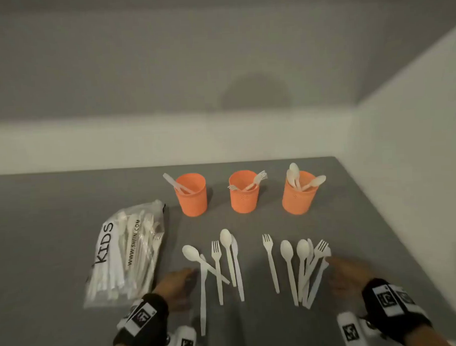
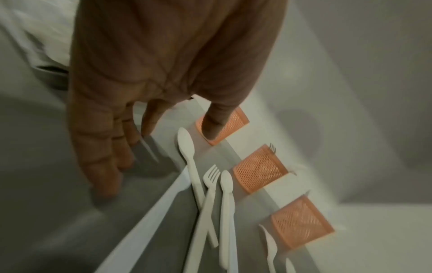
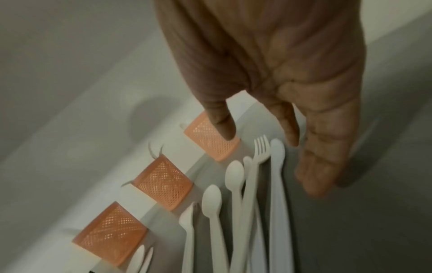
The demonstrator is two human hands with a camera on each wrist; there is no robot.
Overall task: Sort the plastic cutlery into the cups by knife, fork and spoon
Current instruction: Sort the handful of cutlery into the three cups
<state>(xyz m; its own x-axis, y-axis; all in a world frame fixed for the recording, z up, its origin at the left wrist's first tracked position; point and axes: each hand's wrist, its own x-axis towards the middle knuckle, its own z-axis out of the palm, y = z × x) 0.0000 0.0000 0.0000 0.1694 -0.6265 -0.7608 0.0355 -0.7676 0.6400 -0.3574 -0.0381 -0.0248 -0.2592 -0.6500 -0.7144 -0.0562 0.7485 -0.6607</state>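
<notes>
grey walls are closing in behind the grey worktop [image 1: 66, 206], and we are looking down at three orange mesh cups standing in a row near its far edge. we are seeing the left cup [image 1: 191, 195] holding knives, the middle cup [image 1: 243, 195] holding forks and the right cup [image 1: 298, 196] holding spoons. loose white cutlery is lying in two groups nearer to us: a left group [image 1: 220, 267] of spoons, a fork and knives, some crossing one another, and a right group [image 1: 301, 269] with a lone fork, spoons, another fork and knives overlapping. a clear bag of packed cutlery [image 1: 126, 255], printed "kids", is lying to the left of the cups. our left hand [image 1: 174, 282] is hovering low just beside the left group, its fingers [image 2: 103, 166] relaxed and slightly apart, holding nothing. our right hand [image 1: 346, 272] is sitting just beside the right group, its fingers [image 3: 320, 166] loosely extended and apart, gripping nothing; we cannot tell whether a fingertip is touching the outermost knife.
</notes>
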